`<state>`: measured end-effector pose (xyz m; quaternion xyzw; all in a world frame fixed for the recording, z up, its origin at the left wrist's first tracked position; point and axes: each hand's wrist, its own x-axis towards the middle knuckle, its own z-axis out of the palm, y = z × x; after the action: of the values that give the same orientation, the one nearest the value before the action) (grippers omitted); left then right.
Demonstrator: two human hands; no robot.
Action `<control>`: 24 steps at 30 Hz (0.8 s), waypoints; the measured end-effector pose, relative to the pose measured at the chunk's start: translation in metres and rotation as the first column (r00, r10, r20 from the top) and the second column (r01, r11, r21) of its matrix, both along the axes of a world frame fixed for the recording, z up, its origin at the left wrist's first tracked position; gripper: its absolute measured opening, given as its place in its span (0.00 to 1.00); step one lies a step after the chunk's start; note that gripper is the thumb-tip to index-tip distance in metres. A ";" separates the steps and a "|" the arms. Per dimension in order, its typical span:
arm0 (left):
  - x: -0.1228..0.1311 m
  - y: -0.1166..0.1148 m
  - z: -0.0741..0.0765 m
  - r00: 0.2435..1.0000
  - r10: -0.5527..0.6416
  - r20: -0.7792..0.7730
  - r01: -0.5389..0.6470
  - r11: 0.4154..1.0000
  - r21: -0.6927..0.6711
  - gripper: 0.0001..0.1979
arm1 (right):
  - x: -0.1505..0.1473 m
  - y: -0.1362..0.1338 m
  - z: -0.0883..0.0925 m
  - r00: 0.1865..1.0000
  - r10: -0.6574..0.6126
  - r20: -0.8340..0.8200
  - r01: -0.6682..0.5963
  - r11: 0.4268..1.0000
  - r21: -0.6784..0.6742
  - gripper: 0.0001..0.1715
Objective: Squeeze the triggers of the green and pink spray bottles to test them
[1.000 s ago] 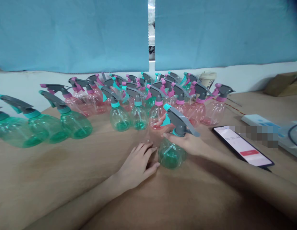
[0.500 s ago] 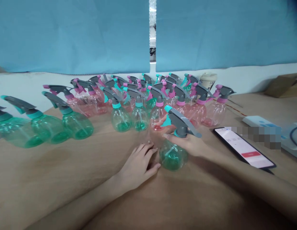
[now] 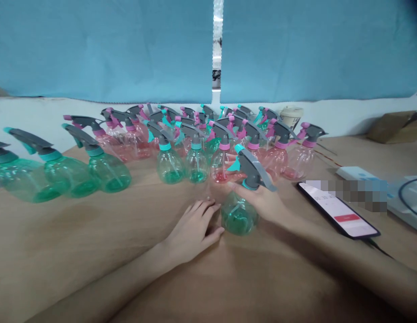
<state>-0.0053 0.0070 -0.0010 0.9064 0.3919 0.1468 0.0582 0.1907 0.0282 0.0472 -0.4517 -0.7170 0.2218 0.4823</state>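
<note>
A clear green spray bottle (image 3: 240, 215) with a grey trigger head and a turquoise nozzle stands in front of me. My right hand (image 3: 262, 197) is closed round its neck from the right, thumb in front and fingers partly hidden behind the trigger. Just left of the bottle, my left hand (image 3: 195, 231) lies palm down on the table, fingers loosely spread and holding nothing. Its thumb is close to the bottle's base; whether they touch I cannot tell. Behind the hands stands a pink spray bottle (image 3: 219, 168), and left of it another green spray bottle (image 3: 196, 168).
Several green and pink spray bottles crowd the back of the wooden table (image 3: 60, 251). A row of green bottles (image 3: 110, 175) stands at the left. To the right lie a phone (image 3: 353, 229) with its screen lit, a white box (image 3: 356, 175) and a brown carton (image 3: 392, 128).
The view has shifted slightly. My right hand keeps its hold on the spray bottle, whose head has turned or tilted a little; my left hand has hardly moved.
</note>
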 end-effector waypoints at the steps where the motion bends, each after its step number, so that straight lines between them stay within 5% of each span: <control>1: 0.000 0.000 -0.001 1.000 0.001 0.013 -0.001 1.000 0.000 0.21 | -0.001 0.000 0.000 1.000 -0.027 -0.009 0.027 1.000 0.001 0.23; 6: -0.001 -0.006 -0.001 0.988 0.013 0.155 -0.006 0.999 -0.045 0.24 | -0.009 -0.003 0.002 0.996 -0.028 -0.083 0.025 0.999 -0.042 0.24; 12: -0.011 -0.021 0.005 0.954 0.117 0.276 -0.089 0.990 -0.112 0.35 | -0.034 -0.006 0.002 0.973 0.162 -0.165 -0.169 0.985 -0.032 0.26; 20: -0.059 -0.038 0.012 0.859 0.326 0.394 -0.306 0.945 -0.115 0.37 | -0.117 0.002 0.005 0.894 0.368 -0.256 -0.378 0.926 0.012 0.29; 24: -0.096 -0.035 0.012 0.800 0.429 0.419 -0.453 0.890 -0.045 0.36 | -0.156 0.011 0.010 0.942 0.324 -0.085 -0.322 0.946 0.033 0.27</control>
<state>-0.1010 -0.0277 0.0114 0.7386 0.5658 0.3580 0.0791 0.0347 0.0388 0.0570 -0.3132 -0.7612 0.3109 0.4752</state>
